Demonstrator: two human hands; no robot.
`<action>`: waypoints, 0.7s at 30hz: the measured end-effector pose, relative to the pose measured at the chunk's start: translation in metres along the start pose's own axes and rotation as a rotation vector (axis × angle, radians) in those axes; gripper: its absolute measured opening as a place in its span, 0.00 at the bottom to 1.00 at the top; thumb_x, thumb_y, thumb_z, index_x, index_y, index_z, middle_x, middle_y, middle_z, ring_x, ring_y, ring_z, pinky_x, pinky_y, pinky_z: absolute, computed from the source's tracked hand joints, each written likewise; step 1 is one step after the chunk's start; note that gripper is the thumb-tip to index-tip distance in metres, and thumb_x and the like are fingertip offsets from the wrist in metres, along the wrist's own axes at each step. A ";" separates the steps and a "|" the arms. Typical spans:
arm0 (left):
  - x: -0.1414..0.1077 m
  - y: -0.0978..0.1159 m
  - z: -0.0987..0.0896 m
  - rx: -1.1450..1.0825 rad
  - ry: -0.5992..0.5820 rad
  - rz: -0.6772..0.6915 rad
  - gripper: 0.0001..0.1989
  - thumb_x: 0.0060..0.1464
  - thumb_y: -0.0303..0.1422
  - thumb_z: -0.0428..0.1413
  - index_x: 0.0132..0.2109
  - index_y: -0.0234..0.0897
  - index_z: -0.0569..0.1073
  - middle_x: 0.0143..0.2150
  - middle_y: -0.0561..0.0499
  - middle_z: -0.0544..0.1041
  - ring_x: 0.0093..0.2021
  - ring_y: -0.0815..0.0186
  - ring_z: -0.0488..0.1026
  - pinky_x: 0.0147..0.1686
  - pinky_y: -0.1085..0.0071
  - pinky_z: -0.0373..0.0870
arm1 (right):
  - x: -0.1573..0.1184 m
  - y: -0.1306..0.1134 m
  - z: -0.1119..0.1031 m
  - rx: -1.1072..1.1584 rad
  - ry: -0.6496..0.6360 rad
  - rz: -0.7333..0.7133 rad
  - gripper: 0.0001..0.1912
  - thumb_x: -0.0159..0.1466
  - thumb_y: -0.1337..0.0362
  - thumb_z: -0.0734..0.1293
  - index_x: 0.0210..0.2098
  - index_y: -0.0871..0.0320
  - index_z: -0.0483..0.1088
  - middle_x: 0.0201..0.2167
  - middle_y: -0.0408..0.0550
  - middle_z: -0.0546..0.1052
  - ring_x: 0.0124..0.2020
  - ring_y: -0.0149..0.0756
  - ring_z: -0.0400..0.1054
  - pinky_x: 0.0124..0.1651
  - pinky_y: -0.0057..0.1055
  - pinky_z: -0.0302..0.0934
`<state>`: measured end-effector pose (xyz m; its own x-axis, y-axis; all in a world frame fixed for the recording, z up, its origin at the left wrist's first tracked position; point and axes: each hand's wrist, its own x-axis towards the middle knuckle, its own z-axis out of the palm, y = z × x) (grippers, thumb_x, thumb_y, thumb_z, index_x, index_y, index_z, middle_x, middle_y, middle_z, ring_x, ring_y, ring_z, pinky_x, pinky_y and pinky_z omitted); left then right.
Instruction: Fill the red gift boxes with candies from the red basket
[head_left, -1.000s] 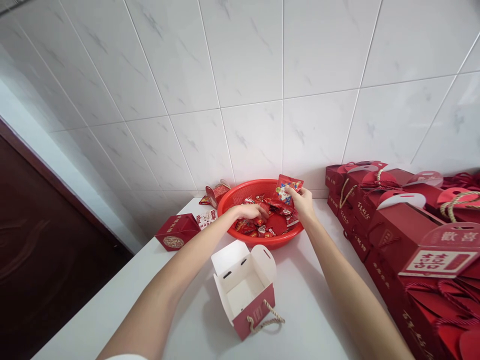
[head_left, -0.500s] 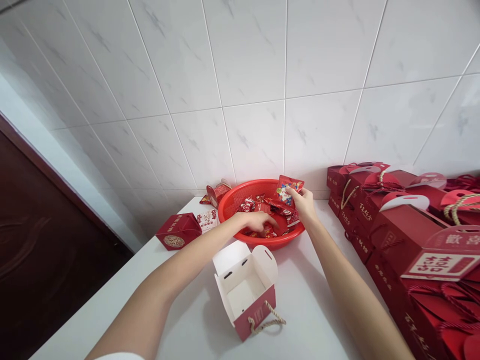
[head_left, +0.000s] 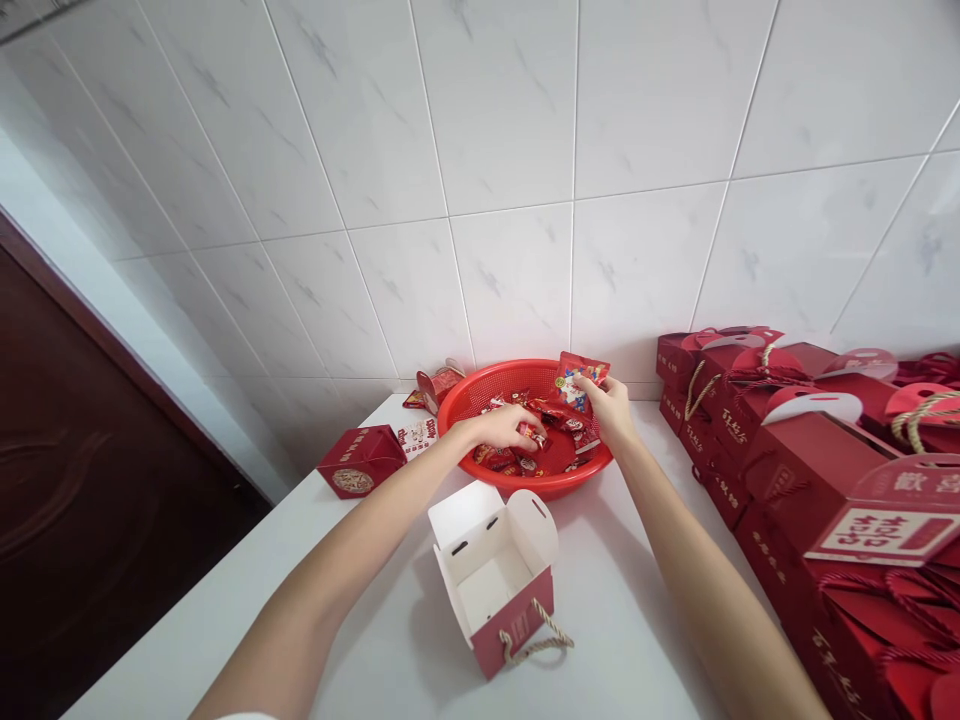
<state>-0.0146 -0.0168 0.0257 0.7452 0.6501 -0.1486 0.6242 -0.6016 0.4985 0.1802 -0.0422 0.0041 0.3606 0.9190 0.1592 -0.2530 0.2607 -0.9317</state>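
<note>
At the far left, on the smooth white bench (head_left: 390,620), a closed dark-red cardboard box with a pale round emblem (head_left: 361,462) sits beside a white printed piece with red lettering (head_left: 418,438). Your left forearm slants over the bench, and your left hand (head_left: 504,427) reaches down inside the round red plastic basket (head_left: 480,385). Its fingers are partly curled around a small red-and-white wrapped packet (head_left: 532,434); you cannot tell from this view whether they grip it or only touch it.

On your side of the basket stands an open cardboard box, white inside and red outside, with a twisted cord handle (head_left: 517,625). Its mouth faces up, and it lies back toward you from both hands, nearer the left; from the right hand it is also off to the left.

Your right hand (head_left: 611,408) is at the basket's right rim, thumb and fingers closed on a flat red packet with a multicoloured print (head_left: 571,378), which is raised and tilted above the wrapped packets inside. Farther right, dark-red gift boxes with cord handles (head_left: 810,480) are stacked along the bench
</note>
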 end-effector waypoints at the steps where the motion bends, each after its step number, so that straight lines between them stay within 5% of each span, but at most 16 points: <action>1: -0.005 -0.001 -0.003 -0.052 0.050 0.000 0.17 0.52 0.32 0.61 0.49 0.35 0.80 0.50 0.48 0.81 0.49 0.59 0.76 0.51 0.72 0.67 | -0.001 -0.001 0.000 0.001 -0.003 0.001 0.17 0.44 0.54 0.76 0.24 0.58 0.71 0.20 0.43 0.76 0.23 0.34 0.70 0.29 0.31 0.66; 9: -0.055 0.005 -0.006 -0.298 0.212 -0.017 0.19 0.50 0.36 0.63 0.49 0.32 0.78 0.49 0.45 0.79 0.47 0.60 0.74 0.49 0.66 0.68 | -0.008 -0.010 0.004 0.081 -0.089 0.047 0.17 0.44 0.56 0.78 0.26 0.59 0.74 0.25 0.46 0.80 0.26 0.36 0.74 0.31 0.31 0.69; 14: -0.098 0.036 -0.013 -0.431 0.096 0.029 0.21 0.47 0.39 0.66 0.48 0.35 0.79 0.44 0.47 0.79 0.40 0.64 0.74 0.40 0.70 0.68 | -0.016 -0.022 0.009 0.078 -0.161 0.060 0.18 0.44 0.54 0.79 0.27 0.60 0.75 0.25 0.49 0.80 0.27 0.40 0.75 0.32 0.34 0.71; 17: -0.124 0.056 -0.016 -0.358 -0.047 0.007 0.24 0.45 0.40 0.68 0.50 0.39 0.79 0.46 0.49 0.78 0.36 0.67 0.72 0.39 0.71 0.67 | -0.026 -0.035 0.013 0.073 -0.237 0.015 0.19 0.45 0.53 0.78 0.29 0.60 0.76 0.25 0.49 0.80 0.29 0.41 0.77 0.35 0.35 0.71; 21: -0.148 0.070 -0.018 -0.119 0.020 -0.101 0.18 0.51 0.43 0.63 0.48 0.41 0.79 0.49 0.51 0.77 0.38 0.67 0.71 0.39 0.73 0.66 | -0.049 -0.058 0.019 -0.016 -0.411 -0.032 0.20 0.49 0.51 0.77 0.32 0.61 0.77 0.29 0.49 0.81 0.31 0.41 0.77 0.37 0.34 0.71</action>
<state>-0.0854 -0.1469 0.0976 0.6746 0.7142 -0.1865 0.6624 -0.4742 0.5799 0.1601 -0.0968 0.0566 -0.0209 0.9529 0.3024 -0.2321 0.2896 -0.9286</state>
